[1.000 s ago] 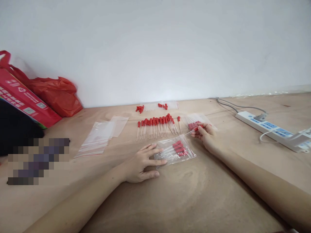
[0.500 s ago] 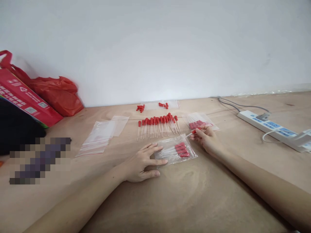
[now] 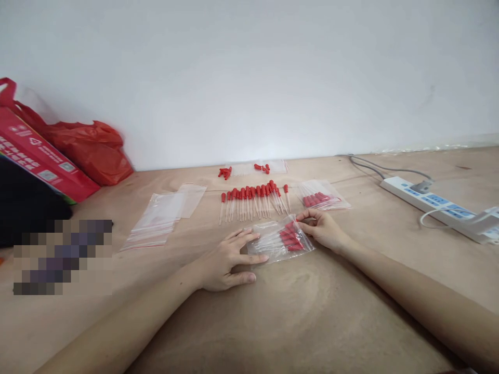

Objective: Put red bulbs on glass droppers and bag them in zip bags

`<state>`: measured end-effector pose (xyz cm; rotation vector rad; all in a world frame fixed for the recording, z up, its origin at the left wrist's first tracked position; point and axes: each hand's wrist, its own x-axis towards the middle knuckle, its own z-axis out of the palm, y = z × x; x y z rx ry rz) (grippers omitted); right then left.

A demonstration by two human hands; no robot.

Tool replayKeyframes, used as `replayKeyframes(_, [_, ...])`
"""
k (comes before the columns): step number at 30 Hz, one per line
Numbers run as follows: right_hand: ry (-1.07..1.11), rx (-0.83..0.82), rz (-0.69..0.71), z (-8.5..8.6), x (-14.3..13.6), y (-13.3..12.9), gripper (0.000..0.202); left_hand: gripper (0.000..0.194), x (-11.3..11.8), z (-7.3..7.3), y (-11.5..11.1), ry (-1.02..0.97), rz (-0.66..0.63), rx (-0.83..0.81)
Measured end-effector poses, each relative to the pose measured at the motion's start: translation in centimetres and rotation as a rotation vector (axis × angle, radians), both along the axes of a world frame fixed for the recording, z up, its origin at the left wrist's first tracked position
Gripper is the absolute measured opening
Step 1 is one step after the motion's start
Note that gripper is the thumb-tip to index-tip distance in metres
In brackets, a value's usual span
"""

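Note:
In front of me a clear zip bag (image 3: pixel 268 249) lies flat on the table, with several red-bulbed droppers (image 3: pixel 291 240) inside, their bulbs toward its right-hand edge. My left hand (image 3: pixel 230 259) rests spread over the bag's left end, fingers outstretched. At the upper right corner, my right hand (image 3: pixel 317 228) pinches the red bulb of a dropper whose tube lies in the bag; the fingertips partly hide the bulb. Beyond the bag is a row of red-bulbed droppers (image 3: pixel 249 193). A second bag of droppers (image 3: pixel 317 199) sits just past my right hand.
Flat zip bags (image 3: pixel 156 221) are stacked at left. Near the wall lie loose red bulbs (image 3: pixel 225 173) and another clear bag (image 3: pixel 277 166). A power strip (image 3: pixel 432 202) with cords occupies the right side. A red plastic bag (image 3: pixel 91 150) and a dark item (image 3: pixel 27 202) stand at far left.
My right hand has moved left and slightly down, bringing the dropper from outside the bag's mouth into it. My left hand has stayed on the bag.

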<state>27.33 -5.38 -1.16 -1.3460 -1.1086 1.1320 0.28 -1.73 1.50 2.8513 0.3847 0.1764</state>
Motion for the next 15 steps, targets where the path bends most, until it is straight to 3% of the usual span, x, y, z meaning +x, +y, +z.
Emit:
replayKeyframes(4, [-0.010,0.072,0.133,0.2,-0.6,0.2,0.028,0.041,0.0,0.0,0.1,-0.017,-0.002,-0.004])
replayKeyframes(9, [-0.212,0.161,0.316,0.4,-0.1,0.3,0.026,0.041,0.0,0.0,0.0,-0.005,-0.008,0.007])
replayKeyframes(11, [-0.338,0.169,0.286,0.0,0.5,0.6,0.024,0.041,0.0,0.1,0.0,0.001,0.001,0.012])
replayKeyframes(15, [-0.549,0.168,0.041,-1.1,1.4,1.2,0.017,0.042,0.0,0.2,0.0,0.040,0.016,-0.001])
